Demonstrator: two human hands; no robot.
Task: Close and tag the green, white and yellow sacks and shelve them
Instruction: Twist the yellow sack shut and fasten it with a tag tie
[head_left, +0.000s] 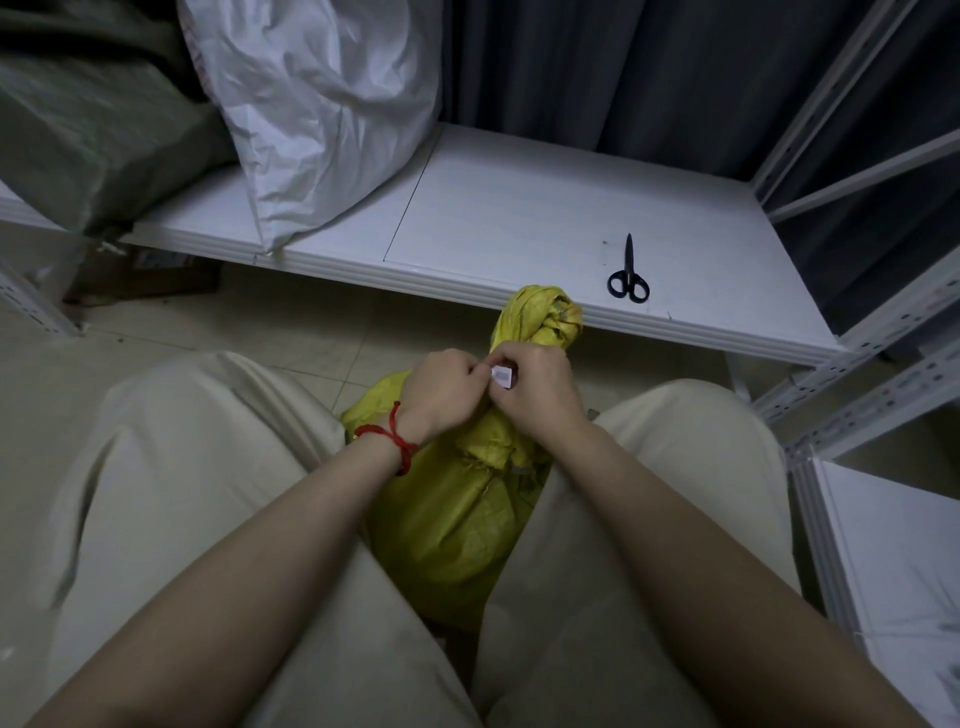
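The yellow sack (457, 514) stands between my knees, its bunched top (543, 317) sticking up past my hands. Both hands meet at its neck. My right hand (535, 395) pinches a small white tag (503, 375) there. My left hand (441, 392), with a red cord on its wrist, has its fingers curled against the same tag. The white sack (317, 104) leans on the low white shelf (519, 228). The green sack (83, 124) lies at the shelf's left end.
Black scissors (628, 273) lie on the shelf to the right of the sack top. Metal rack uprights (852, 374) stand at the right, with another white board (893, 561) lower right. Tiled floor (270, 332) lies under the shelf edge.
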